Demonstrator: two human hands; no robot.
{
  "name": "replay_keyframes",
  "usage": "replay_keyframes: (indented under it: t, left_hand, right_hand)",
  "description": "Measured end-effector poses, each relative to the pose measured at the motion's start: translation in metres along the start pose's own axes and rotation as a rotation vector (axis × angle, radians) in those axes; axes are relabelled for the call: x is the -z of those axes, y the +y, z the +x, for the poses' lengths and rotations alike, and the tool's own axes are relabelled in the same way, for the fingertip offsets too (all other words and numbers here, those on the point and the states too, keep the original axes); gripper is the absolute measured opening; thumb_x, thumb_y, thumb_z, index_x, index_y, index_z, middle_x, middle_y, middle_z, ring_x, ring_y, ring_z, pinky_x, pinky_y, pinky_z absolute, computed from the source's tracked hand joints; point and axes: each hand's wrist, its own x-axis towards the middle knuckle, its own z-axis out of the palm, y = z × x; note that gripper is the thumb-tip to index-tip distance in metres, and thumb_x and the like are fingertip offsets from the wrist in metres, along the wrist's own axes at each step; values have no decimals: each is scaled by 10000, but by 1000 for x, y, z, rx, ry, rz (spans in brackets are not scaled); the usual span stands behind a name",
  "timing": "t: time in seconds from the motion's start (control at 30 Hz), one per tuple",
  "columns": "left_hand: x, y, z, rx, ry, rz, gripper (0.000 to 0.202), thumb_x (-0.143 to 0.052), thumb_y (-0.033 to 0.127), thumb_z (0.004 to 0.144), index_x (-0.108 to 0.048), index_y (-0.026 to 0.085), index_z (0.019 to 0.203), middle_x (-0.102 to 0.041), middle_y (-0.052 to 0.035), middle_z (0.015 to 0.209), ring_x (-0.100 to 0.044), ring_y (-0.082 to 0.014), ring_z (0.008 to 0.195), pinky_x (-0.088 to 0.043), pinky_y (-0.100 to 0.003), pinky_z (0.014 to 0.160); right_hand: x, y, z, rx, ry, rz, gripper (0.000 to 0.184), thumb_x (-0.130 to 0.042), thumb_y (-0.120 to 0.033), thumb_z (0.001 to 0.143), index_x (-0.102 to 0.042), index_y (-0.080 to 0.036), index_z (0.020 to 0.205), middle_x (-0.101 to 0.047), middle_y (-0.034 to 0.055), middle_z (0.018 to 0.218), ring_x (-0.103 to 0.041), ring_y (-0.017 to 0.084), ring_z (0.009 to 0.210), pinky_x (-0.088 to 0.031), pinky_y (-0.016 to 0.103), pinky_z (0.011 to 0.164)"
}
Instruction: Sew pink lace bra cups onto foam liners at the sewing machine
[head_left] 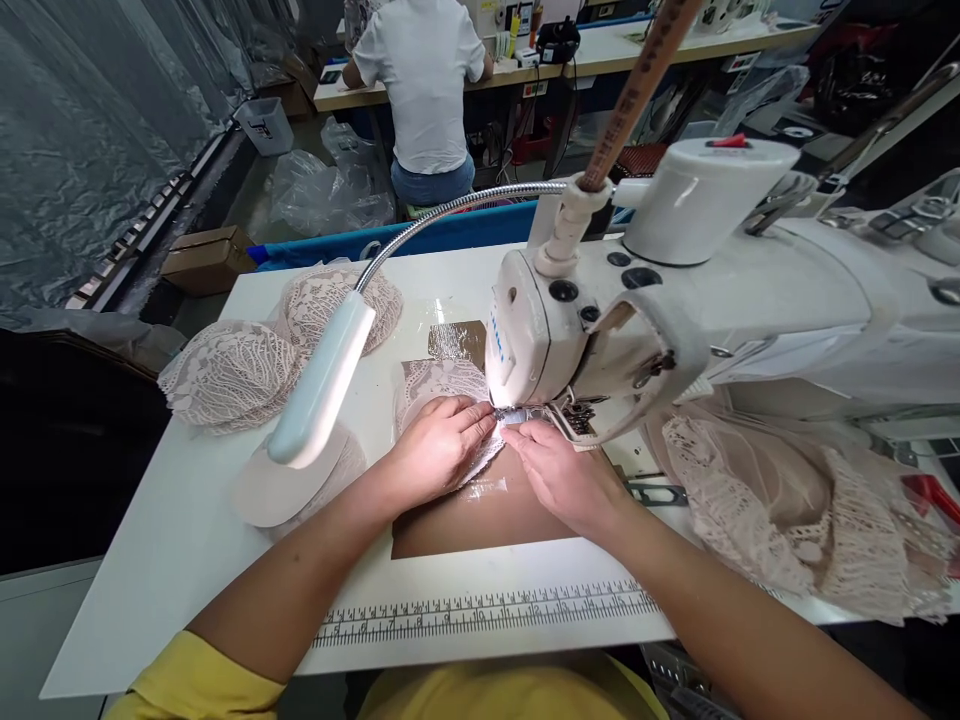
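Note:
A pale pink lace bra cup [439,380] lies under the needle area of a white sewing machine [532,330]. My left hand [442,450] rests over this cup, its fingers bent and pressing the lace close to the presser foot. On the other side, my right hand [559,470] has thumb and forefinger closed together at the cup's edge, just in front of the foot. Brown sheeting [480,520] covers the tabletop beneath both hands. The needle tip and part of the cup are hidden by the machine head and my fingers.
Stacked lace cups [232,375] and a smooth beige cup [289,485] lie to the left, under a bendable lamp [322,380]. More lace pieces [795,510] are heaped at right. A printed ruler [480,615] runs along the front edge. A person [431,90] sits beyond.

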Motion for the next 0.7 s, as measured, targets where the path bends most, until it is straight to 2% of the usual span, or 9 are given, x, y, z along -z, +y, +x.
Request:
replay_keyframes:
  t: [0.13,0.4,0.53,0.7]
  left_hand:
    - [0,0,-1,25,5,6,325,-449,251,939,-586,131,1207,-657,-146,1131,-560,-263,1017,-464,-405,820]
    - [12,8,-7,45,-58,-22,402,-444,357,929,-578,118,1223,-566,-157,1268,-523,-292,1050,-432,-451,897]
    - [13,10,-10,12,-72,-97,407,-455,388,923,-574,139,1221,-527,-153,1301,-515,-286,1080,-420,-450,925]
    - [15,8,-10,18,-28,-198,354,-441,318,940,-571,139,1215,-581,-150,1177,-542,-248,1034,-447,-405,899]
  right_hand:
    - [-2,0,0,-9,-18,5,420,-421,-98,878,-635,-223,1217,-685,70,882,-604,161,757,-475,244,672]
    - [0,2,0,-31,28,-27,394,-418,-117,880,-639,-198,1196,-696,93,1014,-635,196,831,-506,303,745]
    - [0,3,2,-40,42,12,363,-396,-136,892,-644,-167,1156,-698,106,985,-630,213,909,-493,324,814]
    - [3,1,0,-39,46,24,346,-428,-150,883,-665,-218,1126,-689,78,950,-620,187,834,-483,278,725]
